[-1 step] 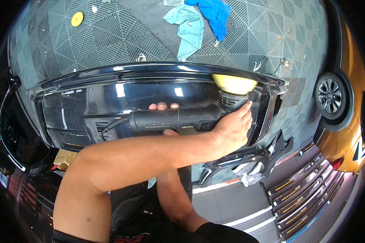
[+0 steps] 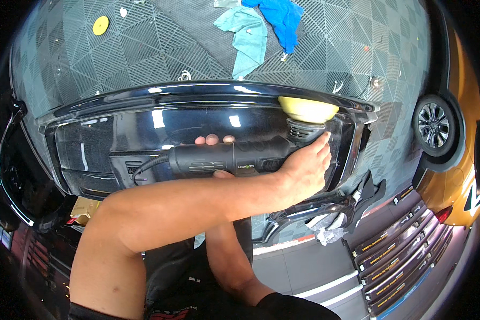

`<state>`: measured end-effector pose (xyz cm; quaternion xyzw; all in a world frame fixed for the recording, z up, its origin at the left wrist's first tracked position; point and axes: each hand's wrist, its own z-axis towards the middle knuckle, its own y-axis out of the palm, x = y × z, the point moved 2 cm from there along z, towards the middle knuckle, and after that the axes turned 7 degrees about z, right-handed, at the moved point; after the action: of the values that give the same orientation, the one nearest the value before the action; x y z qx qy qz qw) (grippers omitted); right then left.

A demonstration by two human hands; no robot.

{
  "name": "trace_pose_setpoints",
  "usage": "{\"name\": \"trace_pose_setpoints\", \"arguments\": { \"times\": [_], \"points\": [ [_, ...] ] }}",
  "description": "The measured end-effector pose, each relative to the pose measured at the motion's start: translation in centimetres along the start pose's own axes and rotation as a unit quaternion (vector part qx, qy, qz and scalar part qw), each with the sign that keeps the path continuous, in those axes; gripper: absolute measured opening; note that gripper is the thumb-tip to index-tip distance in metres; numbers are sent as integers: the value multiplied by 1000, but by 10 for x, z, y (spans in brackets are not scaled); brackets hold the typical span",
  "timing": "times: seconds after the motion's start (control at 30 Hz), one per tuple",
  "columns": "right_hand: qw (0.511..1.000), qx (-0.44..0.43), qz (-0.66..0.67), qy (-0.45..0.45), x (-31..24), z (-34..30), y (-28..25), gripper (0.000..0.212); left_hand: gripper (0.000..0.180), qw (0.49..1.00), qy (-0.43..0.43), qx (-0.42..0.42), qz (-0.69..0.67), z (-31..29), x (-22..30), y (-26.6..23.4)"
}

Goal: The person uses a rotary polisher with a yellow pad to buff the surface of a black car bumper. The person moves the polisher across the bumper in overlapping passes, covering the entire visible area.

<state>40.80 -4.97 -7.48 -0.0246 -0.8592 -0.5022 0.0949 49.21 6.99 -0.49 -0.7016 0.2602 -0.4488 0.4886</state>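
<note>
Both my hands hold a black corded polisher (image 2: 205,160), which lies sideways over a glossy black car body panel (image 2: 192,122). My left arm crosses in front. My left hand (image 2: 304,170) is closed over the polisher's head end at the right. My right hand (image 2: 212,140) wraps the rear body; fingertips show along its far side and the thumb on the near side, with the palm hidden. A yellow foam pad (image 2: 309,110) on the head faces away from me, against the panel's far raised edge. From the rear end a cord (image 2: 149,166) runs left.
Beyond the panel, a teal cloth (image 2: 248,42), a blue cloth (image 2: 282,24) and a yellow pad (image 2: 101,25) lie on the grey tiled floor. An orange car (image 2: 453,176) stands at right, a black car (image 2: 10,170) at left. Long boxes (image 2: 400,266) are stacked lower right.
</note>
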Motion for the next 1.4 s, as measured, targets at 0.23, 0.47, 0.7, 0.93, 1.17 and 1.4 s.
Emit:
{"name": "trace_pose_setpoints", "arguments": {
  "times": [0.23,0.47,0.7,0.93,1.17,1.4],
  "points": [
    [999,-1,-42,-19,-21,-25,5,41,25,1000,-4,25,-6,16,2,3],
    [998,-18,-50,-37,-37,-17,14,44,25,1000,-6,11,-10,45,7,-2],
    [998,-52,25,-19,-29,9,5,37,25,997,-18,57,-41,37,5,7],
    [998,42,13,-38,9,-5,-4,35,21,997,-18,38,-67,2,-10,-8],
    [993,79,58,66,30,-35,-6,37,25,992,-73,3,-104,-27,-17,-20],
    [887,122,-421,144,13,-79,21,50,27,957,-181,68,-219,-64,-31,-44]
  ]
}}
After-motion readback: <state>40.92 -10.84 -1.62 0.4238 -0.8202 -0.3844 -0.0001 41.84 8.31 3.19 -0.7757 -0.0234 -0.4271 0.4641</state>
